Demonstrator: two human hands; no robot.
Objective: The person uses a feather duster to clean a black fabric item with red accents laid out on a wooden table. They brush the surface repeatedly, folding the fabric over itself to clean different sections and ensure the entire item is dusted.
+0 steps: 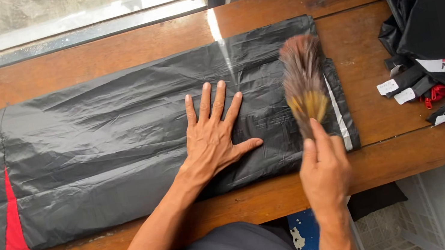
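Note:
A long black garment (116, 144) with a red panel at its left end lies flat across a wooden table (408, 141). My left hand (213, 135) rests palm down on the cloth, fingers spread. My right hand (324, 171) grips the handle of a broad brush (303, 80) with brown and yellow bristles. The bristles are blurred and lie over the right end of the garment, near a pale stripe.
A heap of black garments (443, 25) with red trim and white tags lies at the table's right end. A window (62, 13) runs along the far side. A white wire basket (399, 228) stands below the table's near edge.

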